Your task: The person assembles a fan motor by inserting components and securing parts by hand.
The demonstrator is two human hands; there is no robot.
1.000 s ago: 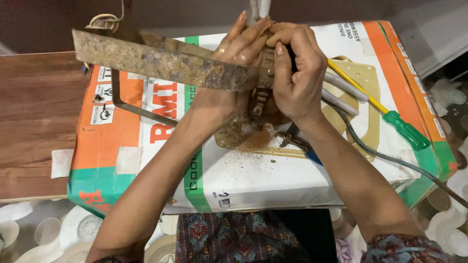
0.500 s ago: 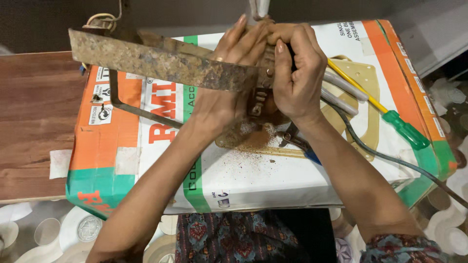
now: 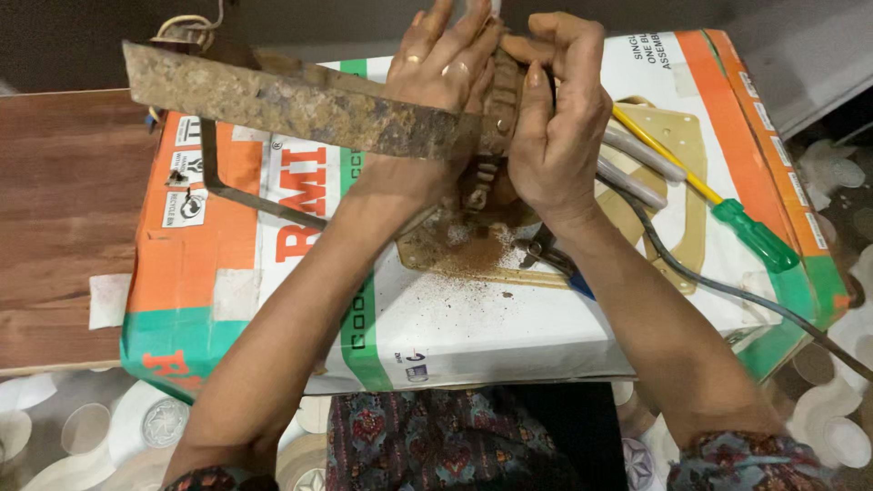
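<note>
Both hands close on a rusty metal assembly [image 3: 496, 118] held above a printed cardboard box [image 3: 455, 318]. The left hand [image 3: 436, 86] lies flat against its near side, fingers stretched upward, a ring on one of them. The right hand [image 3: 559, 118] wraps round the ribbed, round hub from the other side, fingers curled over its top.

From the grip a long flat blade [image 3: 291, 102], pitted and flaky with brown rust, juts out to the left; a thin bent metal bar [image 3: 245, 191] hangs below it. Directly under the hands, rust powder [image 3: 477, 259] is scattered over the box's white face. Just right of the right wrist lie pale grey tubes [image 3: 632, 168] and a screwdriver [image 3: 718, 205] with yellow shaft and green handle. A dark cable [image 3: 727, 289] trails away toward the lower right. Left of the box is a wooden board [image 3: 64, 227].
</note>
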